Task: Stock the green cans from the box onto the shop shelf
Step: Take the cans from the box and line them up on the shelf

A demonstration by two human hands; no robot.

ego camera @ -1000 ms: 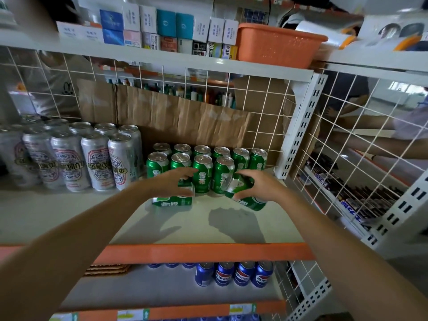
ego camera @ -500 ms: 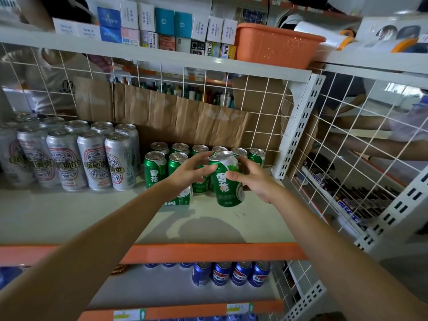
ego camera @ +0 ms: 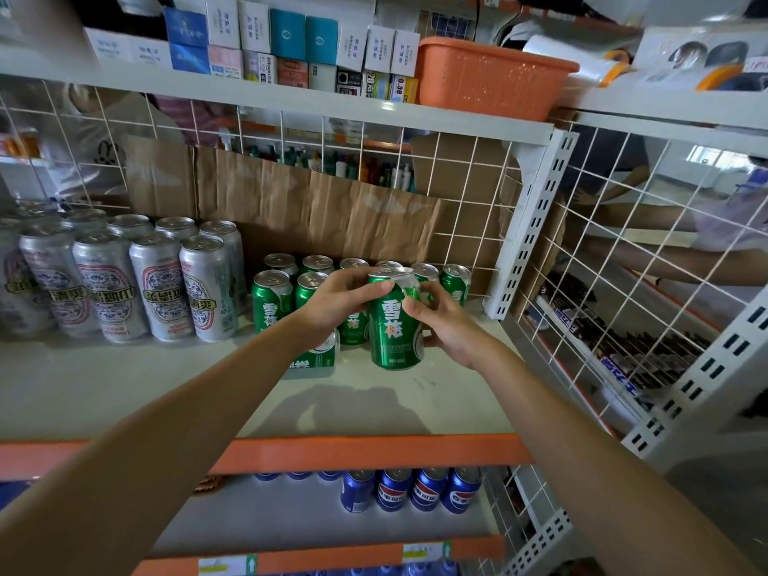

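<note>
An upright green can [ego camera: 395,326] is at the front of the white shelf [ego camera: 124,388], its base at the shelf surface. My right hand [ego camera: 449,326] grips its right side with the thumb on the label. My left hand [ego camera: 338,303] holds the same can near its top rim, thumb in front and fingers behind. Under my left wrist another green can [ego camera: 318,355] stands on the shelf, apart from my fingers. Two rows of green cans [ego camera: 270,301] stand behind, partly hidden by my hands.
Tall silver cans [ego camera: 162,284] fill the shelf's left side. Cardboard [ego camera: 324,209] lines the wire back. A white wire mesh panel [ego camera: 623,284] closes the right side. Blue cans [ego camera: 428,490] stand on the shelf below. An orange basket [ego camera: 490,76] sits on the shelf above.
Both cans went from lying tilted in my hands to upright. The left can now stands on the shelf, and my left hand has moved onto the right hand's can.
</note>
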